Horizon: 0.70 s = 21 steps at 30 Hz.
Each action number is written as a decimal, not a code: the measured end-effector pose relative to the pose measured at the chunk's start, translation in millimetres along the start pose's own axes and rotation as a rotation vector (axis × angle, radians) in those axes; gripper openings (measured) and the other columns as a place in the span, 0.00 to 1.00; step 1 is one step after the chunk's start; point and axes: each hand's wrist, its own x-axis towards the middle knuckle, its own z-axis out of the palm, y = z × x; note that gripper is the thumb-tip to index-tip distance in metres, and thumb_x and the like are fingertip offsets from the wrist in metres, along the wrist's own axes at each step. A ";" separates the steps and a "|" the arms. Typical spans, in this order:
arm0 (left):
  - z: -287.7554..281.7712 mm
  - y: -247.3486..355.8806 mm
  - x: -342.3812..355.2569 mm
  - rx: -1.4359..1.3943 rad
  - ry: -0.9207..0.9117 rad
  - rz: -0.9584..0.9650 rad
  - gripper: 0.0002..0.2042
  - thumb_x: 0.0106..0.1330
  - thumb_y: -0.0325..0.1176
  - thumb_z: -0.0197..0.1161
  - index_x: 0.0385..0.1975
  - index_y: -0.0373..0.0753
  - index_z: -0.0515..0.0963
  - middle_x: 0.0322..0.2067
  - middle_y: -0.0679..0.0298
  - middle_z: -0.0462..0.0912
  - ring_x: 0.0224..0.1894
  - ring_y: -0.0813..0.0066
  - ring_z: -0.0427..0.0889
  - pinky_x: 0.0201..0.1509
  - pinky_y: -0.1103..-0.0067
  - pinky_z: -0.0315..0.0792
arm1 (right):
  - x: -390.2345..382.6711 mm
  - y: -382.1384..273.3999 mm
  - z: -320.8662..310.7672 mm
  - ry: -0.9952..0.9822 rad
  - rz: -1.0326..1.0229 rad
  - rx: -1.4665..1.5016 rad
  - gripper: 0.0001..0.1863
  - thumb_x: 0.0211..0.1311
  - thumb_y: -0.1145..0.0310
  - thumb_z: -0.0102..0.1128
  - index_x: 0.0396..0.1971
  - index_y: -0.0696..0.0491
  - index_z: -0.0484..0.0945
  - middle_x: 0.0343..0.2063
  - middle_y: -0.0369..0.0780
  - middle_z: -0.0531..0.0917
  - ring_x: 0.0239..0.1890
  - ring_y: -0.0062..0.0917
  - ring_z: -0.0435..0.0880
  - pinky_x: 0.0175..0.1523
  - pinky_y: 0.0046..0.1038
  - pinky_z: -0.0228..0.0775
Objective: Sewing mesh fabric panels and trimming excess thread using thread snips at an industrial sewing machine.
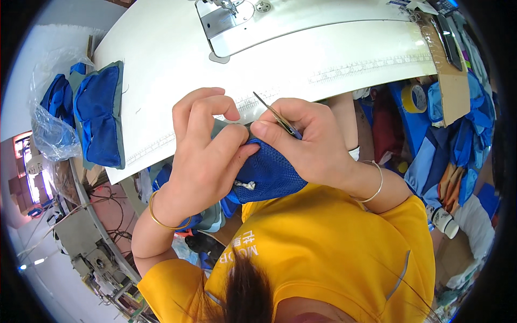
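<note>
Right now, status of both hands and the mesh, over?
Left hand pinching blue mesh. Right hand gripping metal tool, tip pointing away from mesh. Sewing machine beyond, untouched.

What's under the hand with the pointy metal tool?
Blue mesh cloth pokes out from under the right hand. Whatever that hand covers, I can't see.

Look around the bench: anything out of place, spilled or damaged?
No visible spill or damage, even on the held blue mesh piece. Only the blue cloth right of the table looks untidy: it lies jumbled, with a tape roll among it.
</note>
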 end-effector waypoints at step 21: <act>-8.1 40.0 -51.3 -1.141 -0.018 -1.008 0.06 0.73 0.27 0.57 0.34 0.31 0.76 0.23 0.65 0.81 0.19 0.87 0.76 0.21 0.90 0.66 | -24.0 8.9 7.5 -0.207 -0.235 0.014 0.05 0.58 0.78 0.67 0.31 0.59 0.78 0.24 0.38 0.79 0.25 0.22 0.76 0.30 0.23 0.66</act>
